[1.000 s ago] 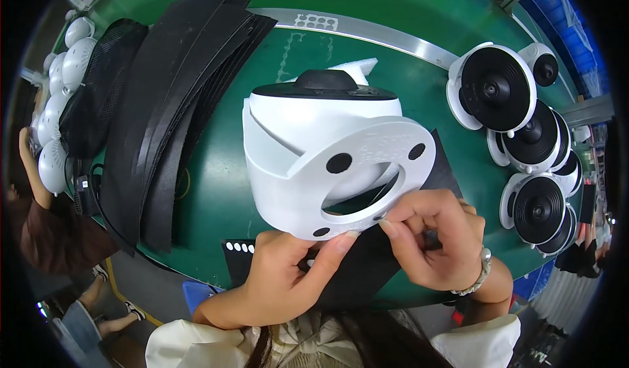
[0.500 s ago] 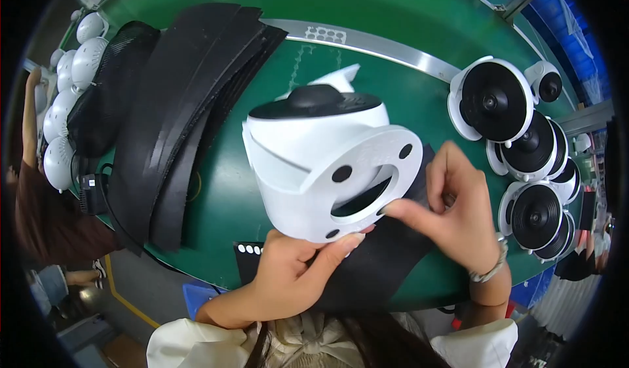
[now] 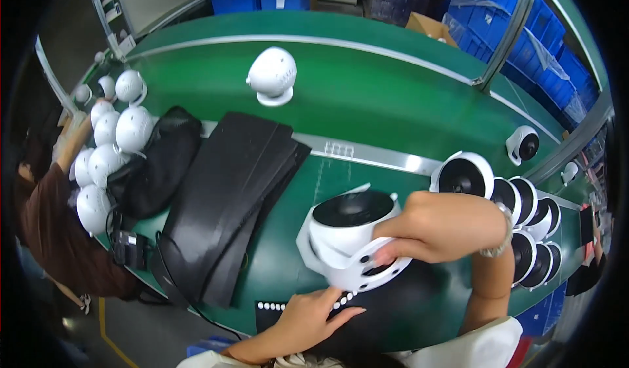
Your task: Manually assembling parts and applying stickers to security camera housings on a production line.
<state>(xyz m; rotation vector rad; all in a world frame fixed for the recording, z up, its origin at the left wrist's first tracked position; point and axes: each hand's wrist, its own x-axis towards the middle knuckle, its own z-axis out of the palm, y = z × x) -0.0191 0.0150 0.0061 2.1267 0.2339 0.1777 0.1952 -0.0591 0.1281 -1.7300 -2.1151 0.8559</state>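
Note:
My right hand [image 3: 436, 227] grips the ring-shaped base of a white rounded device [image 3: 334, 243], its thumb over the base by the central opening. The device is tilted, with its black round face upward and the base toward me. Dark round spots mark the base's underside. My left hand [image 3: 304, 319] is below the device, holding nothing, thumb and index finger apart. Its index fingertip touches a row of white round dots [image 3: 272, 306] along the edge of a black sheet [image 3: 426, 302]. Part of that row is hidden by the hand.
Long black sheets [image 3: 226, 191] lie stacked on the left, beside a black cable and small box [image 3: 130, 249]. White devices [image 3: 107, 165] cluster far left, near another person [image 3: 65, 217]. More devices [image 3: 464, 175] stand right. One [image 3: 272, 76] stands beyond, with blue crates [image 3: 488, 14] behind.
My left hand has let go of the device and moved down to the dotted strip. My right hand has gone from pressing the base to gripping it. The view has tilted upward.

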